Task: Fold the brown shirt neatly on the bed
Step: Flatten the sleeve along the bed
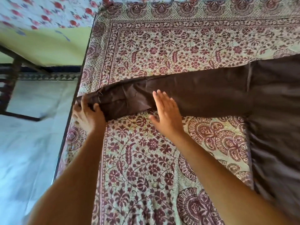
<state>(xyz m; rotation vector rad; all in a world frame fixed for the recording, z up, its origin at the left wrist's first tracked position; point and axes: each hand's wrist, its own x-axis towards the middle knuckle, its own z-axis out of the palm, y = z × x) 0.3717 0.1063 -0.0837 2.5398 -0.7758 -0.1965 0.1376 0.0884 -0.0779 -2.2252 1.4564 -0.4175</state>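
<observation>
Head view only: bed (162,159) covered by a maroon floral block-print spread, which takes up most of the frame. Brown shirt (276,111) lies on it; the body is bunched along the bed's right side and one long sleeve (194,95) stretches across toward the bed's left edge.

Left hand (87,114) is at the cuff, right at the bed's left edge, fingers curled and pinching the cuff fabric. Right hand (167,111) is further along the sleeve toward the shirt body, fingers spread wide and flat, palm over the sleeve's near edge. Can't confirm how firmly it presses.

Risks, my read:
- Cuff sits on the bed's left edge. If the pinch slips, it likely drops off the side.
- Creases show in the sleeve near the cuff. Folding now locks them in.
- Fabric looks smooth and slippery. A flat palm could drag it and skew the sleeve line.
- Shirt body is rumpled and partly out of frame on the bed's right. Folding the sleeve onto it probably gives an uneven stack.

Surroundings: beyond the bed's left edge, pale floor (24,151) and a dark wooden frame (11,82), probably furniture legs. Above that, green wall and a red-flowered cloth (40,12). None of it touches the shirt.

Spread between the sleeve and the person is bare, so nothing blocks the fold path.
</observation>
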